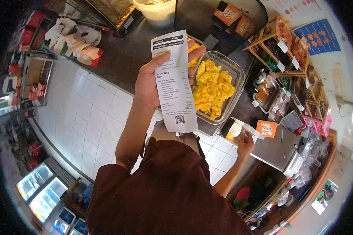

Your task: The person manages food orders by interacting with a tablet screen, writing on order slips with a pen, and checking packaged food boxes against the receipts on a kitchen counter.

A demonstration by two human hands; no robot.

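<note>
My left hand is raised in the middle with a long white printed receipt. Its thumb lies over the paper's face and the other fingers are behind. Beyond the receipt stands a clear rectangular container heaped with yellow scrambled egg. A second container of similar yellow food is partly hidden by the receipt and my fingers. Lower right, my right hand is closed on the near edge of an open paper food box. Something white and orange-yellow lies inside it.
An orange card lies beside the box. Wooden racks and packaged goods line the counter's right side. Orange boxes and a white bucket stand at the back. Crumpled paper packaging sits far left, above the white tiled floor.
</note>
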